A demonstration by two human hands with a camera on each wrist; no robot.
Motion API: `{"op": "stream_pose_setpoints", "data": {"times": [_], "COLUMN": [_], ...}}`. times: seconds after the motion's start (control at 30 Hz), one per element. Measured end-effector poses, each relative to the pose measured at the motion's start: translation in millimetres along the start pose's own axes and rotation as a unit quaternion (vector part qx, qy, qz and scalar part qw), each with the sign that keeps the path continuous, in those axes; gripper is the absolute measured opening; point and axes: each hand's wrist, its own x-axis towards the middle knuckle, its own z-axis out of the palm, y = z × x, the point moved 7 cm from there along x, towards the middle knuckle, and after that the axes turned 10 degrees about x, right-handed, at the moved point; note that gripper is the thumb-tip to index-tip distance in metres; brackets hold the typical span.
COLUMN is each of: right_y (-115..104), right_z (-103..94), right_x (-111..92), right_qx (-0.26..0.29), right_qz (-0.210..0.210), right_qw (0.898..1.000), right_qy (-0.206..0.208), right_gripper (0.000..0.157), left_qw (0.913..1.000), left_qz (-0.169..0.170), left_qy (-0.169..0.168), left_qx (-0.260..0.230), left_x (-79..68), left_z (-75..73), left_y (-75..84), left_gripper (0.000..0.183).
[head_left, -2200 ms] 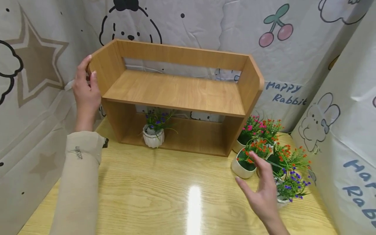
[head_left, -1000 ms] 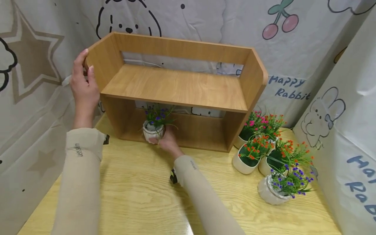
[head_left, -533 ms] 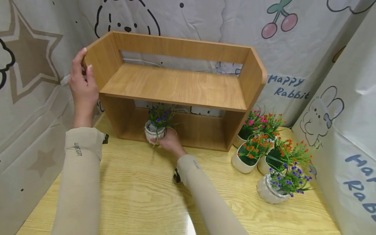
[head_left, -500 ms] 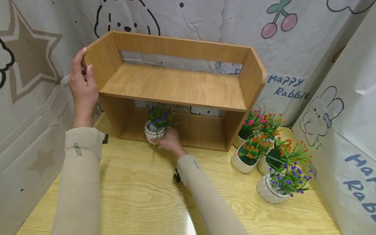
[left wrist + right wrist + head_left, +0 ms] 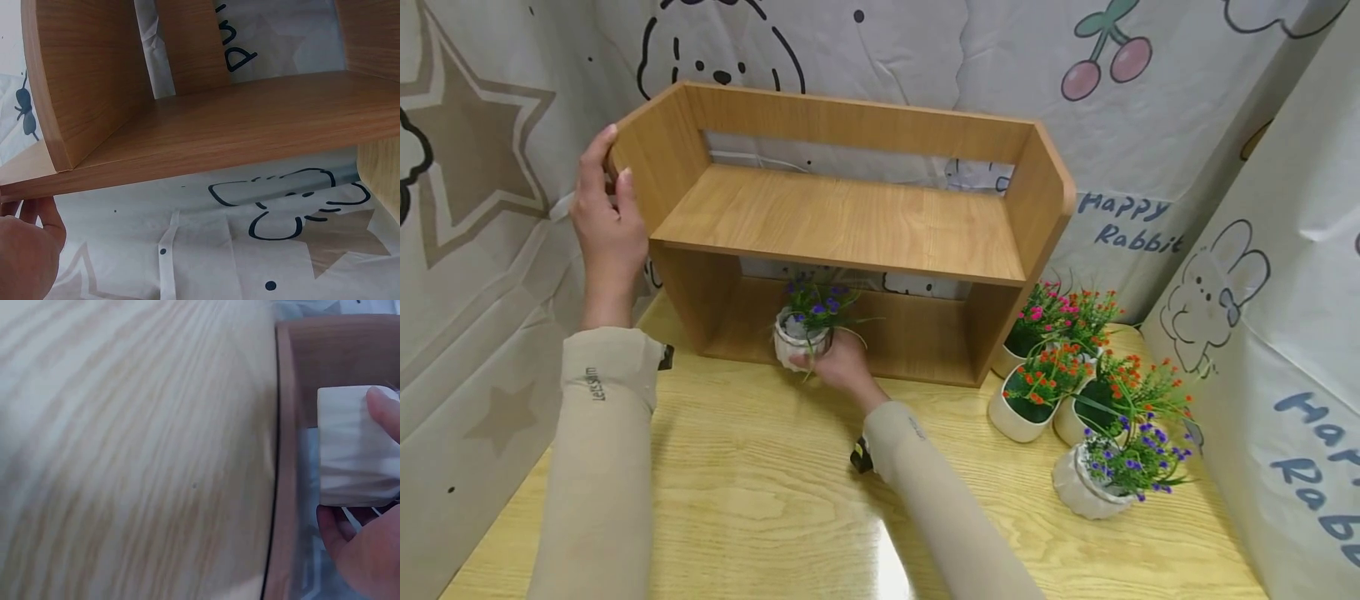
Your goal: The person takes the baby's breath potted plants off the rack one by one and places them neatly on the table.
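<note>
A two-tier wooden desktop shelf (image 5: 850, 221) stands on the table, and in the left wrist view its side panel (image 5: 87, 81) is close. My left hand (image 5: 610, 225) grips the shelf's left side panel by its edge, thumb at the front; in the left wrist view only part of the left hand (image 5: 28, 256) shows. My right hand (image 5: 842, 362) holds a white potted plant with purple flowers (image 5: 801, 337) at the front of the lower tier, left of its middle. The right wrist view shows the right thumb and fingers on opposite sides of the pot (image 5: 353, 450).
Right of the shelf, potted plants cluster: one with pink flowers (image 5: 1037, 312), orange-flowered ones (image 5: 1022, 408), and a ribbed white pot with purple flowers (image 5: 1086, 487) nearest the front. The wooden table (image 5: 737, 500) is bordered by printed cloth (image 5: 880, 50) at the back and sides.
My right hand has come left from beside the potted plants and taken hold of the purple-flowered plant on the lower tier. That pot has shifted slightly right. My left hand stays on the shelf.
</note>
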Motion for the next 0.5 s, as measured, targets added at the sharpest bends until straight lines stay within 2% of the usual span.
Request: {"op": "stream_pose_setpoints", "data": {"times": [0.17, 0.27, 0.37, 0.5], "right_y": [-5.6, -10.7, -13.7, -13.2], "right_z": [-13.7, -28.7, -43.2, -58.5], "right_x": [-14.3, -28.7, -43.2, -60.9], "right_qx": [-0.006, -0.011, -0.011, -0.009], "right_qz": [0.002, 0.002, -0.006, -0.023], "right_qw": [1.000, 1.000, 1.000, 0.999], "right_qy": [-0.004, 0.011, 0.022, 0.022], "right_gripper": [0.068, 0.074, 0.081, 0.081], "left_qw": [1.0000, 1.0000, 1.0000, 1.0000], "left_qz": [0.002, 0.004, 0.003, -0.007], "left_qy": [-0.003, -0.002, 0.004, 0.003], "left_qx": [-0.005, -0.005, -0.004, -0.001], "left_x": [-0.4, -0.5, 0.0, 0.3], "left_z": [1.1, 1.6, 1.0, 0.1], "left_y": [2.2, 3.3, 3.1, 1.1], "left_gripper": [0.044, 0.044, 0.044, 0.044]}}
